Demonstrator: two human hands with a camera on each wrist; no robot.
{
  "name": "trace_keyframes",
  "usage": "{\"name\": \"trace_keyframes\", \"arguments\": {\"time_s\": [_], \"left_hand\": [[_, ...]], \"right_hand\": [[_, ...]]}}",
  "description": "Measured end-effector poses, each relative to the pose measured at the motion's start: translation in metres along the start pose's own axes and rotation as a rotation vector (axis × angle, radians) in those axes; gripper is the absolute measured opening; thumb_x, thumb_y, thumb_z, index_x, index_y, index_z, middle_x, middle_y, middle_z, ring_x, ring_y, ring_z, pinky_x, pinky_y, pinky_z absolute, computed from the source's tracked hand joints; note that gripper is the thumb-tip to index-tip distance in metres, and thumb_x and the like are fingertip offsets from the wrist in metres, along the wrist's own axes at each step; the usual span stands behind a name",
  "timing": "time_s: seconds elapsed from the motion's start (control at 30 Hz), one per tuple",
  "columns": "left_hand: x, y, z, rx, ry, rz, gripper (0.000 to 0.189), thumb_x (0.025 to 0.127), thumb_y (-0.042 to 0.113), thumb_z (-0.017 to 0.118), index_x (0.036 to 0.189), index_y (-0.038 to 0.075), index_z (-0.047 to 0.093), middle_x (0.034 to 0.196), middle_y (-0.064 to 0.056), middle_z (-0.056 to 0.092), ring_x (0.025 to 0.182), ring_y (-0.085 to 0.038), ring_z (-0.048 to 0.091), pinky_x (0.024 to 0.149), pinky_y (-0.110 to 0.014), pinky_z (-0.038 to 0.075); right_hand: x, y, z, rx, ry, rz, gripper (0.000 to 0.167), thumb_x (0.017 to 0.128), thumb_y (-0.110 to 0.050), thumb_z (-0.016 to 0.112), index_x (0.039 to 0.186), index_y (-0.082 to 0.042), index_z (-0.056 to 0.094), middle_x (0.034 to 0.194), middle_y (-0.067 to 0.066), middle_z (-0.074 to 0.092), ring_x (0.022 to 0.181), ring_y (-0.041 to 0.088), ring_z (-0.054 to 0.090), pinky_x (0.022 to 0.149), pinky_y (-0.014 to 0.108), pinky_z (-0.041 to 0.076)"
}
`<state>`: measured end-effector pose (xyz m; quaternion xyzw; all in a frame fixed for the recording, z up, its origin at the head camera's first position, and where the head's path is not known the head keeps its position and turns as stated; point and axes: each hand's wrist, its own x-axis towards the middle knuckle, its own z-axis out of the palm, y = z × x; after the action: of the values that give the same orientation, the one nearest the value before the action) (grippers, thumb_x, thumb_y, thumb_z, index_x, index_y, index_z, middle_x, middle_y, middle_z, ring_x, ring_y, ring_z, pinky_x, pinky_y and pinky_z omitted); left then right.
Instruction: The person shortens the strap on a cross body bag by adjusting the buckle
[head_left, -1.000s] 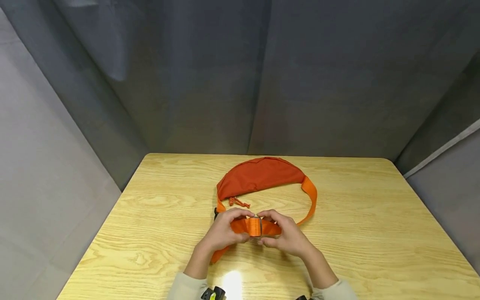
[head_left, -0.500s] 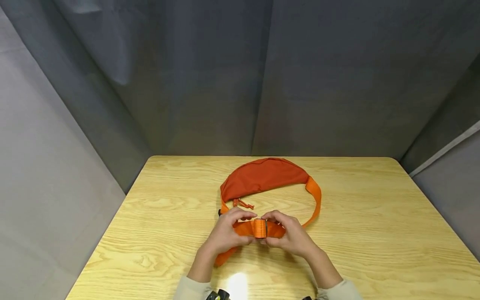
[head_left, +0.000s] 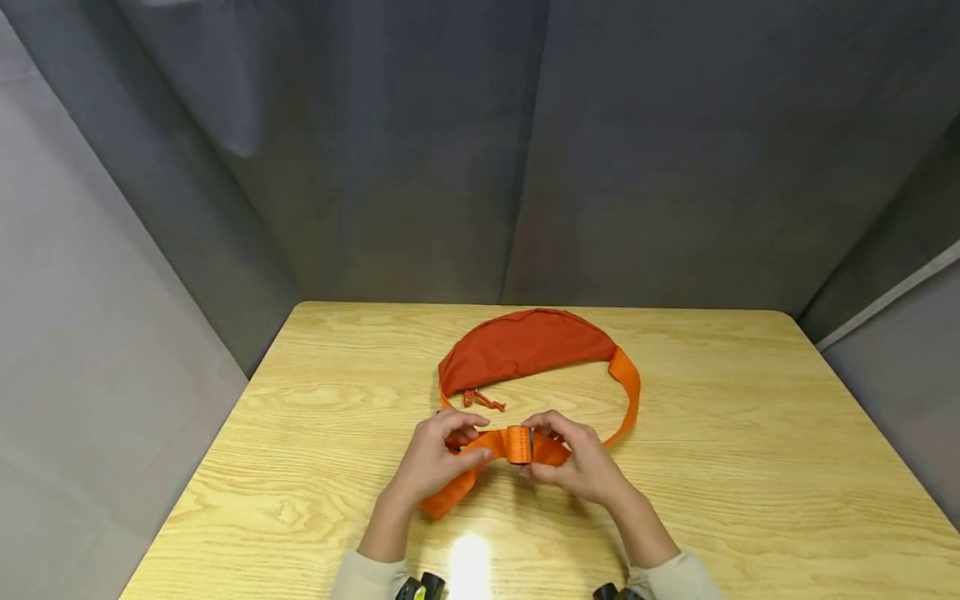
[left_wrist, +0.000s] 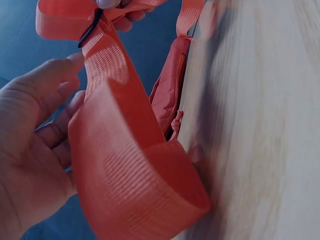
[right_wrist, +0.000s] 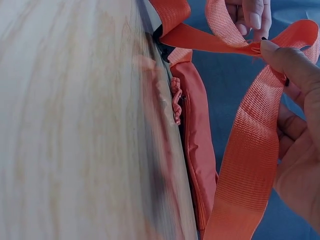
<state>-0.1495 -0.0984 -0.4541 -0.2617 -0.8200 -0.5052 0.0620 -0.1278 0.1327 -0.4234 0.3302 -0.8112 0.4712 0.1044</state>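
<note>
A red waist bag [head_left: 528,350] lies on the table, its orange strap [head_left: 625,392] looping toward me. At the near side of the loop sits a dark strap slider [left_wrist: 91,29], with a small loop of webbing [head_left: 518,445] standing up through it. My right hand [head_left: 585,462] pinches the strap at the slider between thumb and fingers. Beside the strap, left of the slider, my left hand [head_left: 431,458] has its thumb and fingers spread apart, not closed on the webbing. A folded strap length [left_wrist: 135,170] hangs near the left palm.
The wooden table [head_left: 750,450] extends on both sides of the bag. An orange zipper-pull cord [head_left: 486,400] lies by the bag's near edge. A dark buckle part [right_wrist: 162,47] shows on the strap. Grey curtains [head_left: 405,167] stand behind the table.
My left hand has loosened from the strap by the slider and shifted a little left, thumb and fingers parting. The right hand has kept its pinch at the slider.
</note>
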Motion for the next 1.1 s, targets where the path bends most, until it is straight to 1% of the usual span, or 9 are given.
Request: {"name": "trace_keyframes", "arguments": {"time_s": [0.13,0.33,0.5,0.6,0.7,0.77,0.97,1.0,1.1], "left_hand": [[0.001,0.000,0.000,-0.011,-0.008,-0.023,0.026,0.077,0.013,0.077,0.102,0.008,0.069,0.086,-0.001,0.064,0.073,-0.013,0.059,0.063,-0.028,0.050],[0.001,-0.001,0.001,0.008,-0.017,-0.069,0.020,0.077,0.008,0.076,0.097,0.008,0.071,0.079,0.001,0.062,0.064,-0.010,0.056,0.057,-0.025,0.049],[0.000,-0.004,0.000,0.004,-0.016,-0.036,0.018,0.079,0.003,0.074,0.095,0.009,0.072,0.077,0.005,0.060,0.064,-0.009,0.055,0.058,-0.025,0.049],[-0.001,-0.007,-0.004,-0.008,-0.013,-0.011,0.017,0.081,0.004,0.072,0.096,0.011,0.072,0.079,0.005,0.059,0.066,-0.011,0.055,0.058,-0.027,0.049],[-0.003,-0.008,-0.010,-0.013,-0.010,0.001,0.016,0.081,0.001,0.070,0.095,0.010,0.072,0.083,0.002,0.060,0.068,-0.013,0.055,0.060,-0.029,0.049],[-0.004,-0.005,-0.015,-0.012,-0.002,0.008,0.016,0.081,-0.003,0.069,0.094,0.007,0.071,0.084,-0.001,0.061,0.070,-0.016,0.055,0.061,-0.030,0.048],[-0.008,0.016,-0.030,0.009,0.011,0.040,0.018,0.078,-0.012,0.066,0.093,-0.003,0.069,0.080,-0.010,0.059,0.070,-0.020,0.053,0.062,-0.029,0.047],[-0.007,0.017,-0.030,0.008,0.009,0.044,0.019,0.078,-0.012,0.065,0.095,-0.003,0.068,0.079,-0.010,0.058,0.070,-0.021,0.053,0.063,-0.030,0.047],[-0.005,0.007,-0.025,-0.009,0.001,0.025,0.025,0.079,-0.011,0.066,0.101,0.000,0.067,0.079,-0.007,0.057,0.073,-0.021,0.053,0.067,-0.037,0.048]], "right_hand": [[0.002,0.001,0.000,-0.001,0.005,-0.007,0.047,0.064,0.006,0.081,0.105,-0.002,0.058,0.090,0.008,0.065,0.069,0.029,0.059,0.058,0.041,0.049],[0.003,0.002,0.001,0.003,0.021,-0.014,0.047,0.063,0.008,0.081,0.103,-0.001,0.059,0.086,0.007,0.064,0.068,0.029,0.060,0.057,0.041,0.049],[0.002,0.002,0.000,-0.004,0.033,-0.008,0.047,0.062,0.008,0.081,0.103,-0.001,0.059,0.083,0.007,0.063,0.067,0.030,0.059,0.056,0.040,0.050],[0.000,0.003,-0.001,-0.009,0.042,0.004,0.048,0.061,0.009,0.081,0.103,-0.001,0.059,0.083,0.006,0.063,0.067,0.030,0.059,0.056,0.040,0.050],[-0.001,0.004,-0.002,-0.014,0.042,0.017,0.048,0.061,0.009,0.081,0.104,-0.002,0.060,0.083,0.006,0.062,0.067,0.030,0.059,0.057,0.040,0.049],[-0.002,0.005,-0.003,-0.017,0.042,0.024,0.048,0.061,0.010,0.080,0.104,-0.002,0.060,0.083,0.006,0.062,0.067,0.030,0.058,0.058,0.040,0.049],[-0.004,0.007,-0.005,-0.018,0.042,0.022,0.048,0.062,0.010,0.080,0.104,0.000,0.060,0.084,0.007,0.063,0.068,0.030,0.059,0.060,0.041,0.050],[-0.004,0.008,-0.005,-0.016,0.043,0.020,0.048,0.062,0.010,0.080,0.104,0.000,0.060,0.084,0.007,0.063,0.068,0.030,0.059,0.060,0.041,0.050],[-0.004,0.008,-0.004,-0.010,0.055,0.006,0.048,0.061,0.010,0.080,0.104,0.000,0.060,0.084,0.007,0.063,0.068,0.030,0.059,0.059,0.041,0.049]]}}
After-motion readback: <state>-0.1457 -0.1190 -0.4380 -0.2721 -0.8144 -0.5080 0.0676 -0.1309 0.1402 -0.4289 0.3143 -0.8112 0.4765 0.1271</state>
